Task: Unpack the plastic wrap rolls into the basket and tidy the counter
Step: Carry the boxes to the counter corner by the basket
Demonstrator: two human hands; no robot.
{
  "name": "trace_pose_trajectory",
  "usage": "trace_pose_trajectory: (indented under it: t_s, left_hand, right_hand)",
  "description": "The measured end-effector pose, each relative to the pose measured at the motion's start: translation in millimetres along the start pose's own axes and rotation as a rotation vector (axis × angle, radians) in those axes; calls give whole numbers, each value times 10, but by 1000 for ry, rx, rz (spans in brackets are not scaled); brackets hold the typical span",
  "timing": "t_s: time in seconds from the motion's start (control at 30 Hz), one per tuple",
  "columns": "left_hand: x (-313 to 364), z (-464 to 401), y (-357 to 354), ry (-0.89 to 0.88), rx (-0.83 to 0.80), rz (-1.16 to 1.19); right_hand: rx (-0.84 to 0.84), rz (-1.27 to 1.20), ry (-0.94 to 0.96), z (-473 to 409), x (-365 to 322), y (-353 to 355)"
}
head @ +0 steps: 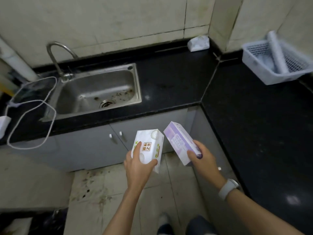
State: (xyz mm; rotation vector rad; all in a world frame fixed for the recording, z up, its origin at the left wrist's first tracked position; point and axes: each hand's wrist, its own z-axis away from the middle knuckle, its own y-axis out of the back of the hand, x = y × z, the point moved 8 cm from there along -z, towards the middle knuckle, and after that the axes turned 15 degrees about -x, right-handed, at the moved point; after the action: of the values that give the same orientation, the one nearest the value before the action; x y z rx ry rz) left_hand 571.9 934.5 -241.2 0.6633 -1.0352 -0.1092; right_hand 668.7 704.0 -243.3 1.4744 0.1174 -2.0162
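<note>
1. Left hand (135,164): fingers closed around a white box (149,148) with green and orange print, held over the floor in front of the cabinet doors (116,138).
2. Right hand (201,158): fingers wrapped about the lower end of a purple box (179,141), tilted, just beside the white one but apart from it.
3. Basket (254,65): white mesh, on the far right of the black counter (254,124); we noted a pale roll (277,51) leaning inside it (possibly two, too blurred to count).
4. Step in hand, as we judged it: the boxes were off the counter, seemingly emptied, so tidying was under way.
5. Next move, in our view: carry both boxes to a bin, keeping a firm grip on the light cardboard.
6. Remaining: a small white packet (198,43) sat in the counter's back corner.
</note>
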Motion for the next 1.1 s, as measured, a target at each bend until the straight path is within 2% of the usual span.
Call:
trace_pose_trajectory:
  t_s: [0.17,0.4,0.57,0.83,0.93,1.1]
  left_hand:
    - [511,-821,-13,-76,-62,-4]
    - [1444,-2033,-432,-210,-135,-74]
    - [2146,-2935,-854,-214,-207,-124]
    - [2760,-4008,-1410,-209,-356,-376]
    - [2772,-4415,-1436,-157,-374,-519]
    - [2956,-5229,-1418,-186,-341,-728]
  right_hand:
    - [138,-24,1,-491,-337,283]
    - [225,-67,9,-1432,-506,1122]
    - [286,-96,-51,-2210,-535,1826]
    - [353,-106,-114,-3134,-631,2608]
    - [352,-117,-142,-3442,-639,2720]
    - [369,-69,-188,-4006,-697,2841]
